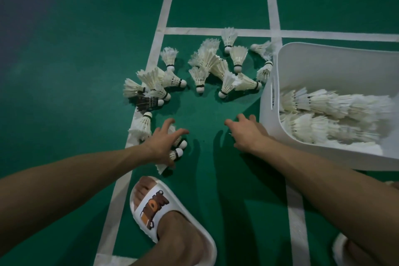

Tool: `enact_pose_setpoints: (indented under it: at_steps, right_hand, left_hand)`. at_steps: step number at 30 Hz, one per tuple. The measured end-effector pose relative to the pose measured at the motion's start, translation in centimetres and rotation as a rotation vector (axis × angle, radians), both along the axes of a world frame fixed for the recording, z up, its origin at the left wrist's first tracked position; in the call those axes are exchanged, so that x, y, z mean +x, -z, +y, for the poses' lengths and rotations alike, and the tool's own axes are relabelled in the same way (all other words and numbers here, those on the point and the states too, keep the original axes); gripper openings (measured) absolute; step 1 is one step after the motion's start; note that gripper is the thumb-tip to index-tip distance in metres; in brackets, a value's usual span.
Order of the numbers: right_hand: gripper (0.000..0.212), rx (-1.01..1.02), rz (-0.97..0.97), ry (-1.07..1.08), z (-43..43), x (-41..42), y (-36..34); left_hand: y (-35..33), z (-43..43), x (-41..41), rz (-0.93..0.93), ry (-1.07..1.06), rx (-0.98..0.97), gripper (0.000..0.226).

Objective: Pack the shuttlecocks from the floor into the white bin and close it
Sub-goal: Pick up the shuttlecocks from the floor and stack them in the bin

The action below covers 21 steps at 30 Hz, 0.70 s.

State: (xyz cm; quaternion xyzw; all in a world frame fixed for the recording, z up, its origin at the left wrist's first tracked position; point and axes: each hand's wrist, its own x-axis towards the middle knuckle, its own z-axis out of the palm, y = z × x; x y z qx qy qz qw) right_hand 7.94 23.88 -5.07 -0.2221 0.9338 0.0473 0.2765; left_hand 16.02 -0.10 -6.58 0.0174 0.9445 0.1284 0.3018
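My left hand curls over two shuttlecocks. My right hand, fingers spread, holds nothing beside the bin at 3 o'clock. The pile lies at 12 o'clock.

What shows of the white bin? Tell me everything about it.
The white bin looks like smooth plastic with rounded corners and narrow slots in its left wall. It stands upright on the green floor, right of the loose pile, open, no lid in view, its right side cut off by the frame. Stacked rows of shuttlecocks lie on their sides inside. The right hand is near its left wall; contact is unclear.
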Motion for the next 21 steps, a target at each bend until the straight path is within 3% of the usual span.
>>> enact_pose_setpoints:
  at_steps: [3,8,11,15,17,21]
  right_hand:
    - [0.034,0.004,0.025,-0.017,0.1,0.2,0.1]
    - [0.015,-0.019,-0.023,-0.051,0.0,-0.2,-0.1]
    - [0.016,-0.047,-0.013,-0.055,0.0,-0.3,-0.7]
    - [0.059,-0.156,0.037,-0.094,-0.3,-0.3,-3.2]
    - [0.071,-0.261,0.069,-0.096,-0.6,-0.4,-5.3]
    - [0.048,-0.411,0.162,-0.025,-0.8,-1.0,-10.3]
  left_hand:
    - [0.5,0.2,0.7,-0.051,0.047,-0.054,0.1]
    - [-0.5,0.2,-0.8,-0.007,-0.038,0.107,0.084]
    - [-1.4,0.6,-2.1,0.031,-0.106,0.161,0.085]
    - [-3.2,1.6,-3.7,0.094,-0.14,0.192,0.088]
    - [-5.1,2.5,-4.9,0.131,-0.169,0.21,0.088]
    - [-10.4,3.9,-8.3,0.225,-0.231,0.272,0.088]
